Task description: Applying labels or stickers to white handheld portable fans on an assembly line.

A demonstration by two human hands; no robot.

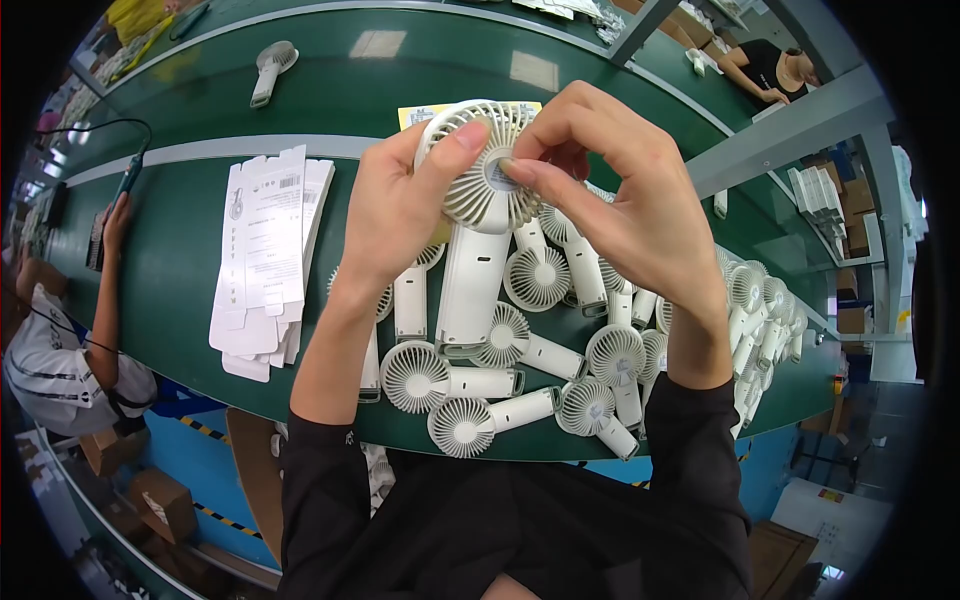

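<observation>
My left hand (pixel 395 200) is closed around the head of a white handheld fan (pixel 470 275), its thumb lying on the round slatted grille. The fan's handle points down toward me. At the hub of the grille sits a round silvery label (pixel 497 173), and my right hand (pixel 625 185) pinches at its edge with thumb and forefinger. The other right fingers are curled and partly hidden. Behind the fan, a yellow sheet with printed labels (pixel 412 116) lies mostly covered. Several more white handheld fans (pixel 465 428) are spread on the green table beneath my hands.
A stack of flat white cartons (pixel 262 250) lies left of my arms. More fans are piled (pixel 765 310) at the right. One lone fan (pixel 270 72) rests on the green surface beyond the grey rail (pixel 210 150). Co-workers sit at the left (pixel 70 350) and far right (pixel 775 72).
</observation>
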